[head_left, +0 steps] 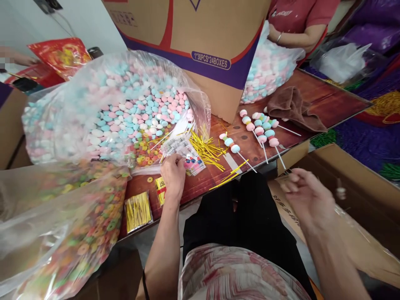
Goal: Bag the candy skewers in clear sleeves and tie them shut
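Carton (200, 37): "1*30PCS*24BOXES" in white on the purple band, readable. Yellow packet (160, 189) on the surface: red letters, looks like "UST", partly cut off. Red shirt (300, 12): white print, too small to read. Wrapper stack (183, 152): print blurred.

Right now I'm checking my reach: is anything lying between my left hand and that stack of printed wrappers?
Nothing visible does. The left hand already rests its fingertips on the printed wrappers; the yellow twist ties lie just beside them, not between.
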### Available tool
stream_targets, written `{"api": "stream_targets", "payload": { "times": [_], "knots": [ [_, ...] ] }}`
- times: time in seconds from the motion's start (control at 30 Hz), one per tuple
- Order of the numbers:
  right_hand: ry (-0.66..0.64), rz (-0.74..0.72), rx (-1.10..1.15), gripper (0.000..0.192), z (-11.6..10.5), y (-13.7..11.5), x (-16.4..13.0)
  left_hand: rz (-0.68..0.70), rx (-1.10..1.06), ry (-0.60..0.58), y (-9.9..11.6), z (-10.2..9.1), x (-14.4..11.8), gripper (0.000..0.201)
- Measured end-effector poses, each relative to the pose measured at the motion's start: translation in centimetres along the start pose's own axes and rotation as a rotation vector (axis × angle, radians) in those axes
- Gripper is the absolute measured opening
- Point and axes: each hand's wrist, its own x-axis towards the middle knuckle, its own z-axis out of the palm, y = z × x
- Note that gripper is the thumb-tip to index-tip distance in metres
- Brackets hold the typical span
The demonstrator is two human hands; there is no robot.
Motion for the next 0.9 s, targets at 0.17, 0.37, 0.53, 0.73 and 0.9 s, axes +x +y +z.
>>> {"api": "stream_targets", "payload": {
  "times": [0.17,0.37,0.53,0.73,0.9],
  "knots": [
    [-0.148,0.007,-0.169,0.017,10.4,0.3,-3.6,-0.055,-0.378,0.078,1.6,-0.7,-1.2,0.013],
    [-0.311,0.174,-0.035,0.027,17.5,0.6,-2.7,-0.04,-0.781,-0.037,6.2,-0.9,-5.5,0.013],
    [-0.203,0.122,-0.001,0.03,18.1,0.7,-2.0,-0.321,-1.163,-0.041,7.6,-0.8,-8.6,0.029],
    [-0.277,0.1,-0.044,0.025,16.6,-0.7,-2.1,-0.753,-1.637,-0.443,7.8,-0.3,-7.6,0.039],
    [-0.224,0.02,-0.17,0.037,16.0,0.4,-2.3,-0.739,-1.577,-0.289,8.3,1.0,-6.3,0.025]
  ]
}}
